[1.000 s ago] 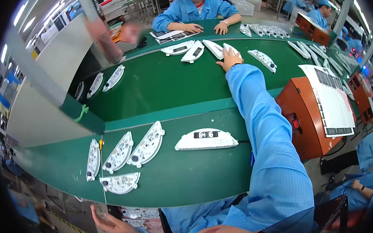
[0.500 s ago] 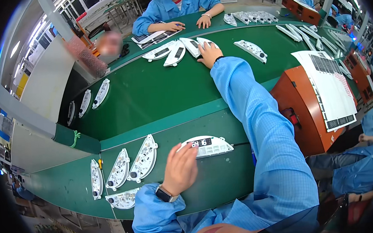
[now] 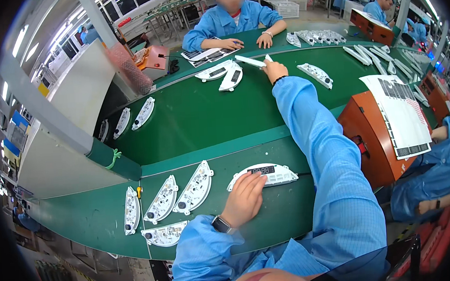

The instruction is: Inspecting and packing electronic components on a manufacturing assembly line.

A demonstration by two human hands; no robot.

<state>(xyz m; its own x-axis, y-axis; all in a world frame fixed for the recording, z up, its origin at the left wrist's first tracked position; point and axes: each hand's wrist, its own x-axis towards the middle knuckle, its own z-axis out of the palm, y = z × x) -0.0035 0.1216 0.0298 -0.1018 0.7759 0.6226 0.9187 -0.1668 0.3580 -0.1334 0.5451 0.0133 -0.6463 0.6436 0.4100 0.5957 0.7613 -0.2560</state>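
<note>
- Left hand: fingers loosely together, flat, tips resting on the near edge of the display panel on the belt.
- Right hand: arm stretched far out, pinching a white panel by its end, lifted.
- Boards lie left of the left hand.
- Orange box sits right of it.

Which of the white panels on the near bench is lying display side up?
The white panel under the left hand, with the dark display strip. The four panels to its left all show their circuit-board backs.
</note>
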